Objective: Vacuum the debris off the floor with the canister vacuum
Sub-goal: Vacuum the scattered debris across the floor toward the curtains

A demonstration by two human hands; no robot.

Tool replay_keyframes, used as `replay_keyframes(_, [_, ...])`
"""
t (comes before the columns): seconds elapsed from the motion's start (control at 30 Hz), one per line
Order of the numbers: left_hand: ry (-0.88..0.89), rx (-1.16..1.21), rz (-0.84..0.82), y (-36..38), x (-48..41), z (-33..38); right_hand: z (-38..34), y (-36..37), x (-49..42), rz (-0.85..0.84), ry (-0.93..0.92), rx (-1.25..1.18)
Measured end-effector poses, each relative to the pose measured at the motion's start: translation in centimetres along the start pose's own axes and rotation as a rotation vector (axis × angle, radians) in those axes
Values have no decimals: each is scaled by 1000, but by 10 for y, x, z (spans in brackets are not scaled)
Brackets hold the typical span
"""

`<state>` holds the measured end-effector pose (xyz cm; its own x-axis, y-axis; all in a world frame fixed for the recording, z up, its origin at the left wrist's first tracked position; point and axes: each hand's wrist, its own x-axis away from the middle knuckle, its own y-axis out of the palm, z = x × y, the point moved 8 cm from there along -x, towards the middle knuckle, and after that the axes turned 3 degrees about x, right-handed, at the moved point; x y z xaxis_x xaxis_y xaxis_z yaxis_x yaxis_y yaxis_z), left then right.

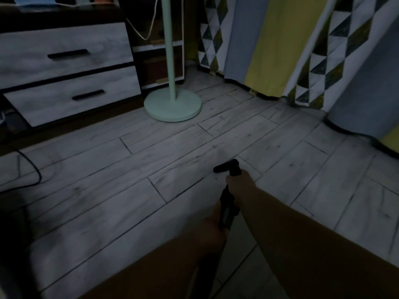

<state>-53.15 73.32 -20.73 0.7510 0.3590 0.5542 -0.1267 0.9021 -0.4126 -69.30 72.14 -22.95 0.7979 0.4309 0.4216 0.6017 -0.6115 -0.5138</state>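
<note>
Head view, dim light. The right hand (237, 180) reaches forward over the floor (108, 212) and closes its fingers round the black vacuum wand just behind the nozzle (225, 166), a short dark crosspiece that sits at or just above the pale wood-look planks; whether it touches them cannot be told. Below that hand the ribbed hose (226, 212) runs back toward the person, and the left hand (212, 226) lies against its left side, though darkness and blur hide whether the fingers wrap it. The nozzle stands in the middle of the floor, well apart from the round mint-green lamp base (172, 107) beyond it. Left of the lamp is a drawer unit (64, 76) with two grey fronts and black handles; a black cable (35, 169) loops on the floor before it. Patterned curtains (313, 50) in blue, yellow and triangles hang at the right, reaching the floor.
</note>
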Motion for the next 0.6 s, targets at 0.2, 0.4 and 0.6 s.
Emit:
replay_keyframes(0.2, [43, 4, 17, -7, 18, -6, -8, 15, 18, -66, 27, 36])
replay_keyframes(0.4, [28, -29, 21, -15, 38, -18, -11, 34, 44, -101, -23, -104])
replay_keyframes(0.6, [-43, -10, 54, -12, 59, -47, -8, 57, 73, -28, -100, -69])
